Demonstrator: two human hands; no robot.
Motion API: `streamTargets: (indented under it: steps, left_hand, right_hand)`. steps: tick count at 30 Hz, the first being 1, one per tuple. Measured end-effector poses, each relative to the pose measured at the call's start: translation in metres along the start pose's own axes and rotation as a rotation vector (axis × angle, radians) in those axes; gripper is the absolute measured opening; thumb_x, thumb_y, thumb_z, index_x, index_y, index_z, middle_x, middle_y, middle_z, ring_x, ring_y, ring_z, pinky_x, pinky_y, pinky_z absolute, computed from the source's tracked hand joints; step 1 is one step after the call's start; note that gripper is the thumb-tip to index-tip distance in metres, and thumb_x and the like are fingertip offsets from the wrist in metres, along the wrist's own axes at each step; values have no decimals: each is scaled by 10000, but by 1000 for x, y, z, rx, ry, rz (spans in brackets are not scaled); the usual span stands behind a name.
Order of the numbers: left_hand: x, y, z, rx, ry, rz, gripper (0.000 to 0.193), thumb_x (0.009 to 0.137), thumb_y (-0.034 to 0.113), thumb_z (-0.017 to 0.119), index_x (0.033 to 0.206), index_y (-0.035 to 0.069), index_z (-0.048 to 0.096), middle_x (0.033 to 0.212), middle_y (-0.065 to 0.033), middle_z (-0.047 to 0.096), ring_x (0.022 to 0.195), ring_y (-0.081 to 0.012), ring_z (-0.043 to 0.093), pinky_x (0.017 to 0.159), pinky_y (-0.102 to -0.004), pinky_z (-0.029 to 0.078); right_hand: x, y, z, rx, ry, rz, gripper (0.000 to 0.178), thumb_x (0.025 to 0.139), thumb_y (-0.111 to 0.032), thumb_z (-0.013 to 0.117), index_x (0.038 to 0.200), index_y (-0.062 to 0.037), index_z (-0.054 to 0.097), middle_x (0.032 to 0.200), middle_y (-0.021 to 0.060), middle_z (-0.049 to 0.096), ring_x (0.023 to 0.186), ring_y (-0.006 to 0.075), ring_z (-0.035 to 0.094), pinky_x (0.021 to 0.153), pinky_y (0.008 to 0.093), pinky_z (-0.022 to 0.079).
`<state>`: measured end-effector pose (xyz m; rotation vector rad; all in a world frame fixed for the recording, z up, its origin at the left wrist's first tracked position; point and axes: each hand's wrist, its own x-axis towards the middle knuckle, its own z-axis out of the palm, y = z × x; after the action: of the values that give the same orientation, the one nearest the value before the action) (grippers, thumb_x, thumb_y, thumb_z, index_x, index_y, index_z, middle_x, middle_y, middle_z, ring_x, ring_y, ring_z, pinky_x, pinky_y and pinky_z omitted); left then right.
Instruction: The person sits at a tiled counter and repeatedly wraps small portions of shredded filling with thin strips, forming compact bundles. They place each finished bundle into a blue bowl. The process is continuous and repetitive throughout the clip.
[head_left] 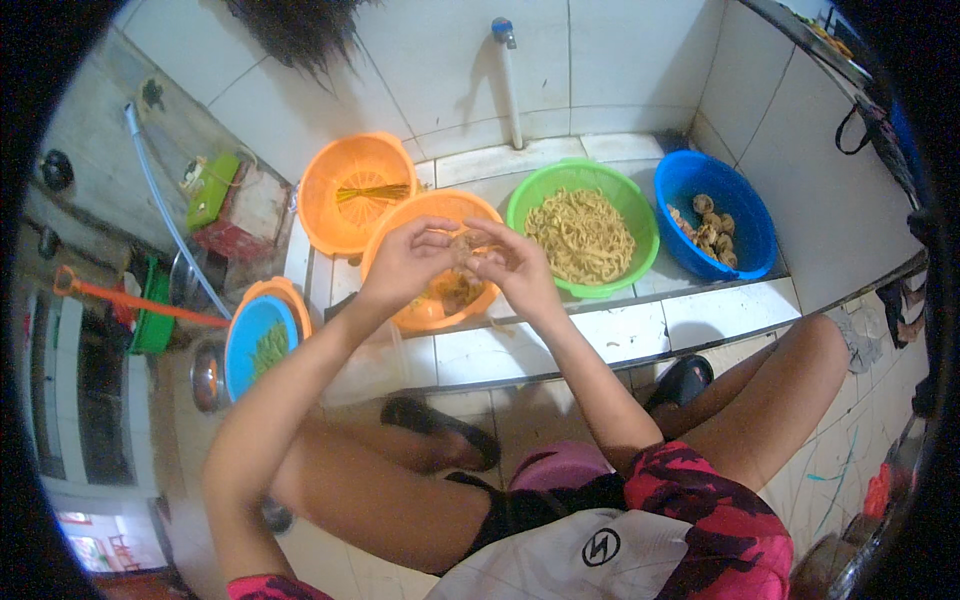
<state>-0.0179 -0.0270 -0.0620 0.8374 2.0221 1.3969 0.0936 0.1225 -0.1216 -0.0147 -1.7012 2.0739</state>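
Observation:
Over an orange basin point(470, 204), my left hand point(408, 265) and my right hand point(520, 272) meet with bent fingers. Between the fingertips they pinch a small, pale brownish piece point(467, 246), too blurred to name. Brown and yellowish bits point(458, 292) lie in the basin below, partly hidden by my hands. Just right of my right hand, a green basin point(516, 208) holds a heap of pale yellow noodle-like strands point(582, 237). Behind my left hand, an orange colander point(322, 190) holds a bundle of thin yellow-brown strips point(372, 193).
A blue basin point(752, 195) with round brown lumps point(712, 232) stands far right on the tiled ledge point(620, 335). At left are a light-blue bowl point(243, 345) of greens point(270, 350), an orange handle point(150, 308) and a pale hose point(165, 205). A tap pipe point(510, 90) rises behind.

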Motion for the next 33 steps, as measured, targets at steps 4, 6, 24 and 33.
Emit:
streamTargets:
  steps: [4,6,24,33]
  left_hand:
    - [2,6,-3,-3,-94,-30,359,898,139,699,1192,-45,611,1095,-123,668,994,-170,659,880,-281,535]
    - [0,10,-2,-38,-112,-76,356,912,141,683,1206,-44,602,1129,-122,657,1012,-176,654,888,-290,546]
    - [-3,30,-26,-331,179,-86,369,914,142,648,1230,-34,573,1151,-120,620,1048,-204,647,921,-307,565]
    - [-10,39,-34,-391,187,23,407,909,126,629,1271,-42,547,1181,-137,608,1065,-206,645,915,-309,568]
  right_hand:
    - [-2,-1,-2,117,-17,76,406,864,14,662,1265,-19,602,1080,88,663,916,129,668,755,250,555]
    - [-2,-2,-3,135,0,90,341,878,22,643,1217,11,607,1081,95,666,920,162,682,750,277,582]
    - [93,100,-2,-354,-325,202,220,910,-122,618,1095,-16,674,948,66,704,813,168,658,746,328,534]
    - [70,193,8,-1357,-864,158,353,786,-230,701,1031,24,681,982,234,699,971,300,695,802,402,545]
